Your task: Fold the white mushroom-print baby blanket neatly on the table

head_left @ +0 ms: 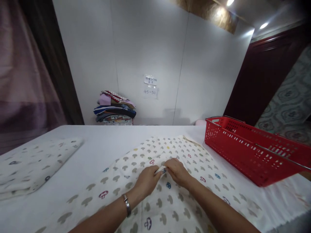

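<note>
A cream cloth (pixel 162 194) printed with grey and coloured mushrooms lies spread over the table, its near part reaching the bottom of the view. Near its middle, my left hand (pixel 147 179) pinches a small gathered bit of the cloth between thumb and fingers; a metal bracelet circles that wrist. Right beside it, my right hand (pixel 177 171) is closed on the same gathered bit, its fingertips close to the left thumb. A pale folded edge shows between the two hands.
Left on the white table (pixel 97 136) lies a folded patterned cloth (pixel 36 161). A red plastic basket (pixel 243 152) with metal handles stands at the right. Behind the table is a stack of folded fabrics (pixel 115 110), near a wall with paper labels (pixel 150 87).
</note>
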Motion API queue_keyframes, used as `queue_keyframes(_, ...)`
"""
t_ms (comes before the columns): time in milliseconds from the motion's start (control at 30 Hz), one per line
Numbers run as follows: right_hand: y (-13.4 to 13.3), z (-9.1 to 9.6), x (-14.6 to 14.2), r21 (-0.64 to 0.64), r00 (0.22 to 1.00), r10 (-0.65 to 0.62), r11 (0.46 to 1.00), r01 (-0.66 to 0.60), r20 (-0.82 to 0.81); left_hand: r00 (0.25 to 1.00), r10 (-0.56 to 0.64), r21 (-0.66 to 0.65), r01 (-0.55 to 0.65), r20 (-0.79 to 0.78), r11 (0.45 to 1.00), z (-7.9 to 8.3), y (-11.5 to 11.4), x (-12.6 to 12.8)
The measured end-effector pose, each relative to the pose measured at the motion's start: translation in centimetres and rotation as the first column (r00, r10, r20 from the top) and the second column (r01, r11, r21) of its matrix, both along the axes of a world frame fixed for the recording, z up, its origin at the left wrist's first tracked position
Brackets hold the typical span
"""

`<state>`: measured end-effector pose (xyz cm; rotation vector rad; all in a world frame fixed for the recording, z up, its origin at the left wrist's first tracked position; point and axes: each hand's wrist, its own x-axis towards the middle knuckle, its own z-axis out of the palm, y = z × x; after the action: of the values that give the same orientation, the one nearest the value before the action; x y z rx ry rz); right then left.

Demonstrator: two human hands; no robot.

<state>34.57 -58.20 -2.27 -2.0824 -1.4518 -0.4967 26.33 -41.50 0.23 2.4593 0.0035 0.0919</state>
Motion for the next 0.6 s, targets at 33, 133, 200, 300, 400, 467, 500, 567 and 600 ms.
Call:
queue_keyframes(33, 0.2, 0.0, 0.0, 0.004, 1.0, 0.006, 1.0, -0.006, 0.0, 1.0, 0.007, -0.016, -0.007, 0.002, 1.0, 0.0, 0.1, -0.1)
queue_keyframes(133, 0.9, 0.3, 0.0, 0.016, 0.999, 0.037, 0.999, -0.037, -0.006, 1.0, 0.005, -0.09, -0.005, -0.002, 0.996, 0.2, 0.3, -0.3)
queue_keyframes(200, 1.4, 0.7, -0.1, 0.024, 0.998, 0.061, 0.998, -0.061, -0.009, 1.0, -0.003, -0.116, 0.002, -0.005, 0.993, 0.6, 0.4, -0.5)
queue_keyframes(300, 2.1, 1.2, -0.4, 0.042, 0.997, 0.082, 0.996, -0.082, -0.01, 1.0, 0.005, -0.11, -0.005, -0.003, 0.994, 1.3, 0.7, -0.5)
queue_keyframes(400, 2.8, 1.5, -0.6, 0.057, 0.997, 0.069, 0.996, -0.068, -0.018, 1.0, -0.016, -0.158, 0.019, 0.025, 0.987, 1.6, 1.2, -0.3)
queue_keyframes(467, 3.1, 1.6, -0.6, 0.074, 0.997, 0.064, 0.995, -0.062, -0.031, 0.998, -0.029, -0.18, 0.038, 0.052, 0.983, 1.5, 1.6, -0.2)
queue_keyframes(500, 3.2, 1.7, -0.7, 0.083, 0.997, 0.067, 0.994, -0.064, -0.036, 0.997, -0.034, -0.18, 0.045, 0.064, 0.983, 1.5, 1.8, -0.2)
queue_keyframes(567, 3.5, 1.8, -0.7, 0.094, 0.996, 0.074, 0.993, -0.07, -0.043, 0.997, -0.045, -0.172, 0.055, 0.061, 0.984, 1.4, 2.1, -0.4)
queue_keyframes(600, 3.6, 1.9, -0.7, 0.095, 0.996, 0.075, 0.993, -0.071, -0.043, 0.998, -0.048, -0.169, 0.055, 0.049, 0.984, 1.4, 2.1, -0.6)
